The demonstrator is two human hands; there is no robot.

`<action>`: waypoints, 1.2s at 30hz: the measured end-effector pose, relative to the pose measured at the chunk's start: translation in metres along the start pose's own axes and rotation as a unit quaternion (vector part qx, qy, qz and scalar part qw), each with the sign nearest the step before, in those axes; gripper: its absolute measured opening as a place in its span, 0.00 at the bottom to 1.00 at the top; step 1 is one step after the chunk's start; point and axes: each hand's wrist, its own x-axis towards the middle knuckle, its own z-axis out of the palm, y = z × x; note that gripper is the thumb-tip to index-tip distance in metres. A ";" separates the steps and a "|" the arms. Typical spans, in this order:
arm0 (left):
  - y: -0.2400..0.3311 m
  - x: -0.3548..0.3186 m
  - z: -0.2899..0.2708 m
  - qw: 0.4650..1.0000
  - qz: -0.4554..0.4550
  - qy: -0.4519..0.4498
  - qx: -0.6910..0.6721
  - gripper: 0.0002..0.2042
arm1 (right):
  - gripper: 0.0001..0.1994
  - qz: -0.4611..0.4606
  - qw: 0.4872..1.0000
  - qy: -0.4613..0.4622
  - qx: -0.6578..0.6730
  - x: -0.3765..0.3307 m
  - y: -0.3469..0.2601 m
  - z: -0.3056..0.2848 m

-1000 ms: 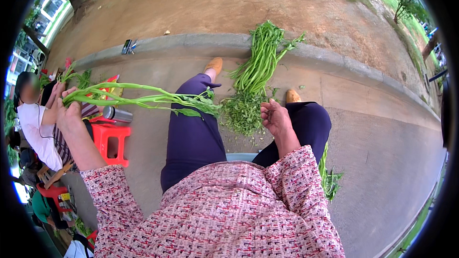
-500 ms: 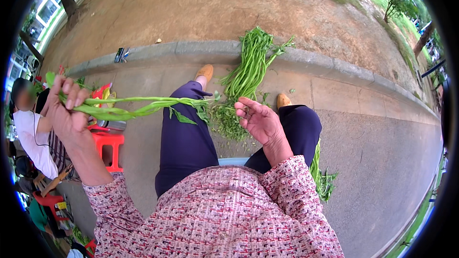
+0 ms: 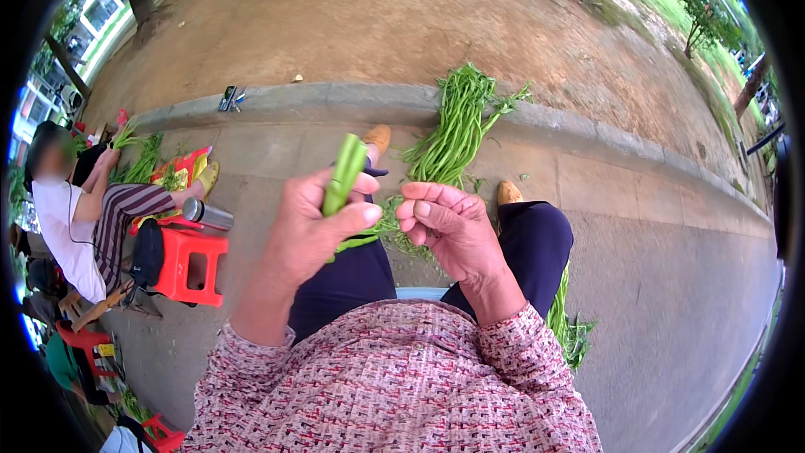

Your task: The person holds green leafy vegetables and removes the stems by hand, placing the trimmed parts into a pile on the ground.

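Observation:
My left hand is closed around a small bunch of green leafy-vegetable stems, their thick ends pointing up and away from me. Close by on its right, my right hand has its thumb and fingers pinched together; whatever may be between them is too small to make out. The hands are apart, above my lap. Beyond them a large heap of the same long green stems lies against the curb. Loose leaf scraps are scattered on the ground between my feet, partly hidden by my hands. More leafy stems lie beside my right leg.
A red plastic stool stands to my left, with a metal flask by it. A seated person farther left holds greens. The concrete curb crosses ahead, with a small dark object on it.
My left hand has come in from the far left to the middle with the stems, now pointing ends-up. My right hand's fingers have closed further into a pinch.

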 end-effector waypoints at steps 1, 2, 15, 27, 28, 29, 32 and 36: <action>-0.004 -0.001 0.005 1.000 -0.017 -0.012 -0.021 0.10 | 0.11 -0.005 1.000 -0.010 0.005 -0.001 0.000 0.004; -0.008 -0.001 0.010 0.998 -0.034 -0.025 -0.043 0.09 | 0.10 -0.009 1.000 -0.017 0.010 -0.002 -0.001 0.007; -0.017 0.000 0.018 0.991 -0.084 -0.030 -0.096 0.04 | 0.10 -0.132 0.975 0.111 -0.141 -0.004 0.004 0.021; -0.029 0.001 0.018 0.983 -0.066 0.009 -0.169 0.04 | 0.03 -0.221 0.879 0.064 -0.418 -0.006 0.015 0.013; -0.028 0.000 0.019 0.981 -0.072 0.005 -0.179 0.04 | 0.03 -0.242 0.841 0.069 -0.479 -0.007 0.012 0.014; -0.027 -0.001 0.021 0.980 -0.077 0.000 -0.183 0.04 | 0.03 -0.261 0.799 0.074 -0.536 -0.007 0.010 0.016; -0.029 -0.003 0.024 0.977 -0.090 -0.013 -0.195 0.04 | 0.04 -0.243 0.819 0.122 -0.506 -0.006 0.017 0.012; -0.032 -0.004 0.028 0.973 -0.092 -0.012 -0.210 0.04 | 0.05 -0.182 0.894 0.136 -0.385 -0.005 0.017 0.015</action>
